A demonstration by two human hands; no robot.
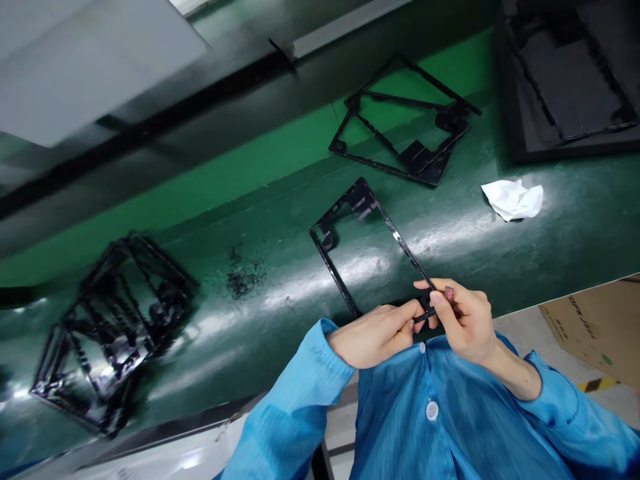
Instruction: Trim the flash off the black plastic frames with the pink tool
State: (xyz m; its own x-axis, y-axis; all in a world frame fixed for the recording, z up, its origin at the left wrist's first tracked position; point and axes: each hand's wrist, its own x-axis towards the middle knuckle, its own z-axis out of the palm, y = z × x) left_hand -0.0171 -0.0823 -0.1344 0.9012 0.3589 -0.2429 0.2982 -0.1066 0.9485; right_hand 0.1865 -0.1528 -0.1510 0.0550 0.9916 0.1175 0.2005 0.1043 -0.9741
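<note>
A thin black plastic frame lies tilted over the green belt, its near edge held close to my chest. My left hand pinches that near edge from the left, fingers closed on it. My right hand grips the same edge from the right, thumb and fingers wrapped round the frame's corner. Both sleeves are blue.
A pile of several black frames sits at the left of the belt. Another black frame lies farther back, and a dark tray stands at the top right. A crumpled white cloth lies on the right. Cardboard shows at the lower right.
</note>
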